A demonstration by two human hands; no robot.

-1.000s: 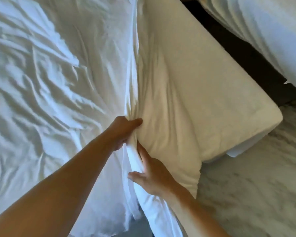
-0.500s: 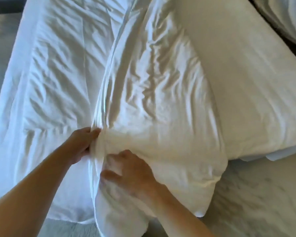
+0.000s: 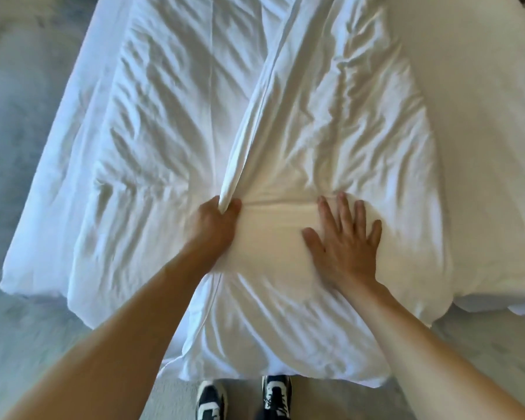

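Our left hand (image 3: 215, 225) gripped a fold of the duvet (image 3: 331, 116), our right hand (image 3: 346, 242) lay flat on it, fingers spread, bare mattress (image 3: 482, 131) just beside at right, our shoes (image 3: 275, 395) below

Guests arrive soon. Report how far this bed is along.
Done: the white cover lies over the mattress. In hand: left hand grips a gathered fold, right hand presses flat beside it. Left: wrinkles throughout; the mattress's right side is bare.
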